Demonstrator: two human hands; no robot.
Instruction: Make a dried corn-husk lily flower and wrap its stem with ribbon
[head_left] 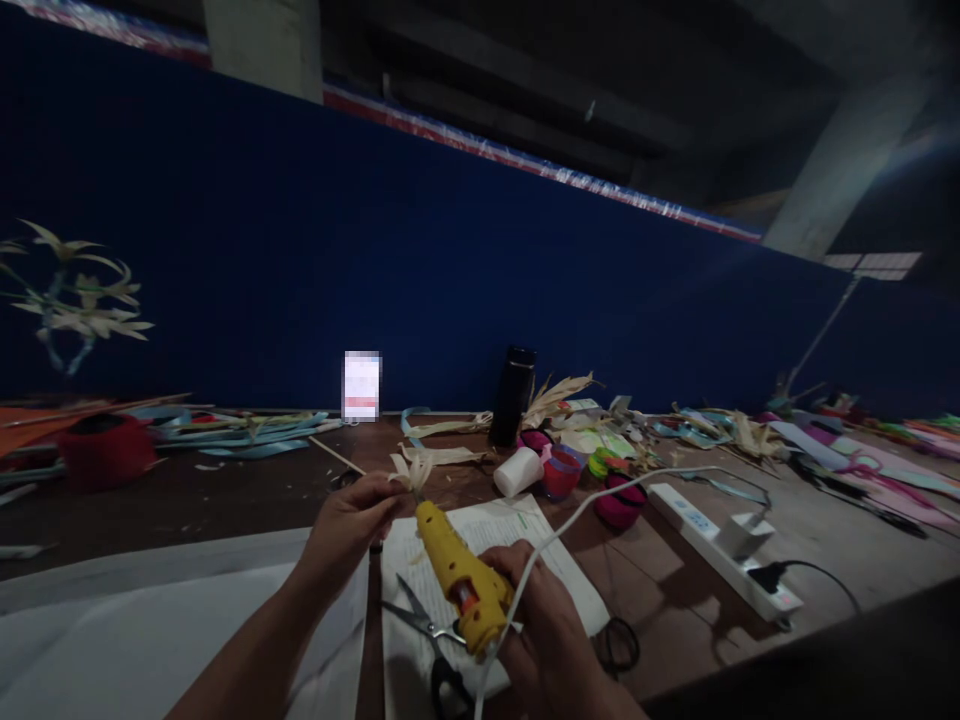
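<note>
Near the middle of the view, my left hand [358,520] is closed, its fingertips pinching a small pale husk flower [411,470]. A thin stick [337,456] extends up and left from behind these fingers. My right hand [536,610] is wrapped round a yellow glue gun [459,575], whose nozzle points up and left, close beneath the flower; whether they touch I cannot tell. Below the gun, scissors [429,628] with black handles lie partly open on a printed sheet [555,560].
A white power strip [686,525] with plugs sits at right, its white cable arching over the right hand. Behind are a black bottle [513,397], a white roll [518,472], small tape rolls and husk scraps. White paper [150,620] covers the lower left; a lit screen [361,386] stands at the back.
</note>
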